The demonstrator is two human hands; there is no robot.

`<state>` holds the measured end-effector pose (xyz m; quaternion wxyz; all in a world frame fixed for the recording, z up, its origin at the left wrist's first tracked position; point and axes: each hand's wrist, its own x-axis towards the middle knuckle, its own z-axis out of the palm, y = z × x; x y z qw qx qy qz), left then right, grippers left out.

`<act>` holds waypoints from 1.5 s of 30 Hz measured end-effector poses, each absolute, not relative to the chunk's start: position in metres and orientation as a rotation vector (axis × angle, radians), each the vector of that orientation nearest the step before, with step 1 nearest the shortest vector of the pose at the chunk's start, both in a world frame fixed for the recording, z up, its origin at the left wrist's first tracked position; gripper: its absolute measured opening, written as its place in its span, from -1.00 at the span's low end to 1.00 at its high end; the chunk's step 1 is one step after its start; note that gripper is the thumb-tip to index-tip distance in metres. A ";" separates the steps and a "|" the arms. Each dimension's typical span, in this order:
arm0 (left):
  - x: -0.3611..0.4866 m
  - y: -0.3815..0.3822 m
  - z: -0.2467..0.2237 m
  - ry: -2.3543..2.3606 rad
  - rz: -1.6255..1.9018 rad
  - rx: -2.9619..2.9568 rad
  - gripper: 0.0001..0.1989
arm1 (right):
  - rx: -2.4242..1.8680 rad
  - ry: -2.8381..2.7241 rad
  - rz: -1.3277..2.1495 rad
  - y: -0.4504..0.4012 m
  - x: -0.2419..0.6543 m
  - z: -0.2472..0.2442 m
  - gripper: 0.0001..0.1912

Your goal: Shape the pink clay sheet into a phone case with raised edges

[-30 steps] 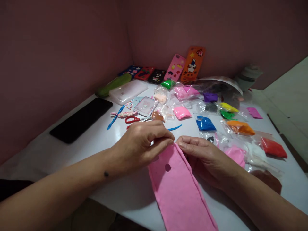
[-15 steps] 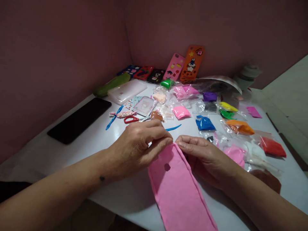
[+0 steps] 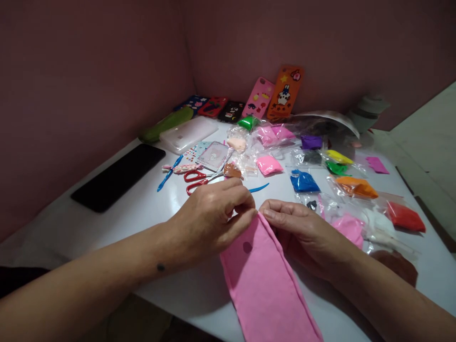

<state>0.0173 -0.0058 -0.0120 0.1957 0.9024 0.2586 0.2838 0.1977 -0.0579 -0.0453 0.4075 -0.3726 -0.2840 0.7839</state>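
A long pink clay-covered phone case slants down past the bottom edge of the head view. Its rim is raised, and a dark round hole shows near its far end. My left hand pinches that far end at the rim, thumb and fingertips together, and its shadow falls over the pink surface. On the other side of the same corner, my right hand is closed with the thumb pressed on the rim. The two sets of fingertips almost touch. My right hand's lower fingers are partly hidden behind the case.
Red-handled scissors and a blue tool lie just beyond my hands. Several bags of coloured clay, such as a blue one, spread to the right. A black phone lies left. Decorated cases, including an orange one, stand at the wall.
My left hand has shifted slightly right along the case's far edge, uncovering more of the scissors. My right hand keeps its hold with hardly any movement.
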 end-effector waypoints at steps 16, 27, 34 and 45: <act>0.018 -0.005 -0.007 0.791 0.716 2.381 -0.89 | -0.940 -0.723 1.971 -0.058 0.197 -0.044 -0.79; 0.017 -0.004 -0.006 0.818 0.708 2.373 -0.92 | -0.937 -0.682 1.988 -0.057 0.197 -0.043 -0.80; 0.018 -0.002 -0.019 0.557 0.746 2.375 -0.82 | -0.864 -0.661 2.011 -0.057 0.196 -0.045 -0.81; 0.019 -0.002 -0.018 0.494 0.699 2.374 -0.80 | -0.866 -0.673 2.052 -0.059 0.196 -0.042 -0.89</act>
